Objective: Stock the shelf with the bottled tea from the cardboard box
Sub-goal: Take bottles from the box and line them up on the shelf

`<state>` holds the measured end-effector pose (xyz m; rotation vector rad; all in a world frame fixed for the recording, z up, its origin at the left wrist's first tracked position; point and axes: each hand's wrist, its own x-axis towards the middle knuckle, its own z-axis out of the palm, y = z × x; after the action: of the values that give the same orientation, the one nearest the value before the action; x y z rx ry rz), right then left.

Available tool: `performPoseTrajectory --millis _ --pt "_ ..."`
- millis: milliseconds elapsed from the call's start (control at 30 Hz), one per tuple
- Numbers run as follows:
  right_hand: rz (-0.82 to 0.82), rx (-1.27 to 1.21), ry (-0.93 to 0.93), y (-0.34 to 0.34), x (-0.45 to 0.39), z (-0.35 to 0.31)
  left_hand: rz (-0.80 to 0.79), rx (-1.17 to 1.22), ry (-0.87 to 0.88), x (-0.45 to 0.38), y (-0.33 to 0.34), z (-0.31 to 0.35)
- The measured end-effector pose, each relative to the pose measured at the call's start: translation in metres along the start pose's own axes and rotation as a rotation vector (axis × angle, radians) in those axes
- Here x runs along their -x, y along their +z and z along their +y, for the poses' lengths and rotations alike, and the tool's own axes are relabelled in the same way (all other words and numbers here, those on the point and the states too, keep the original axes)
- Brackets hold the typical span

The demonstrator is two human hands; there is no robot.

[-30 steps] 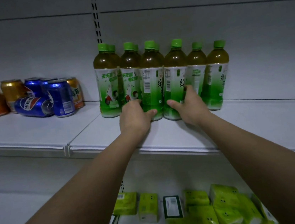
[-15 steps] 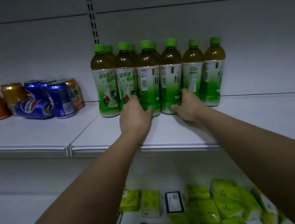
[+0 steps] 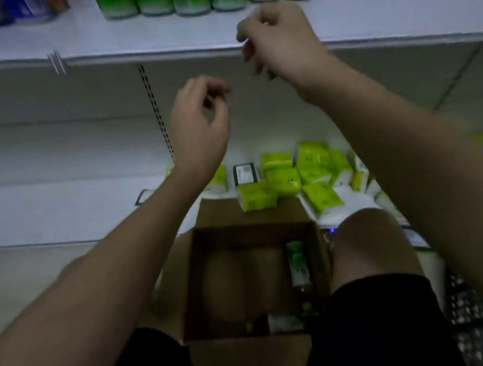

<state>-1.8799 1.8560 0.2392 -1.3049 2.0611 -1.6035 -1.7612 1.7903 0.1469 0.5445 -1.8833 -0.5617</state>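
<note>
Both arms are stretched out forward, bare forearms coming up from the bottom corners. Left hand (image 3: pixel 197 127) sits lower, wrist bent, fingers (image 3: pixel 210 90) loosely curled with nothing in them. Right hand (image 3: pixel 280 41) is higher up and further out, fingers also curled in loosely, empty too. The hands are apart, not touching. A bare knee (image 3: pixel 366 243) shows below the right forearm.
</note>
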Motion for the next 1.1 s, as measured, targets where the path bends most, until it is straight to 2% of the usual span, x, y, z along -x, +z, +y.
performPoseTrajectory --millis 100,167,200,267,333,367,433,500,667,833,933,1100 --pt "-0.070 -0.069 0.101 0.030 0.038 0.038 -0.091 -0.002 -0.226 0.071 0.015 -0.032" --pt "-0.103 -0.043 0.247 0.057 0.070 0.090 -0.209 -0.062 -0.495 0.134 0.020 -0.059" --pt "-0.131 0.000 0.346 0.071 0.092 0.122 -0.325 -0.118 -0.639 0.170 0.019 -0.074" --pt "-0.263 0.092 0.563 0.089 0.137 0.186 -0.674 -0.257 -0.816 0.234 0.011 -0.105" --pt "-0.474 0.244 0.679 0.094 0.176 0.239 -1.031 -0.351 -0.850 0.269 0.002 -0.120" --pt "-0.569 0.305 0.706 0.091 0.188 0.259 -1.111 -0.351 -0.856 0.273 0.001 -0.124" --pt "-0.686 0.326 0.772 0.084 0.199 0.281 -1.099 -0.305 -0.897 0.267 0.002 -0.127" --pt "-0.723 0.325 0.803 0.082 0.203 0.299 -1.040 -0.273 -0.947 0.264 0.009 -0.133" --pt "-0.670 0.425 0.933 0.092 0.218 0.338 -1.065 -0.189 -1.149 0.300 0.036 -0.139" --pt "-0.592 0.494 1.065 0.098 0.235 0.387 -1.264 -0.115 -1.227 0.342 0.063 -0.157" --pt "-0.644 0.513 1.110 0.106 0.236 0.408 -1.256 -0.046 -1.297 0.353 0.077 -0.167" --pt "-0.640 0.536 1.212 0.118 0.242 0.431 -1.230 0.058 -1.453 0.370 0.100 -0.180"
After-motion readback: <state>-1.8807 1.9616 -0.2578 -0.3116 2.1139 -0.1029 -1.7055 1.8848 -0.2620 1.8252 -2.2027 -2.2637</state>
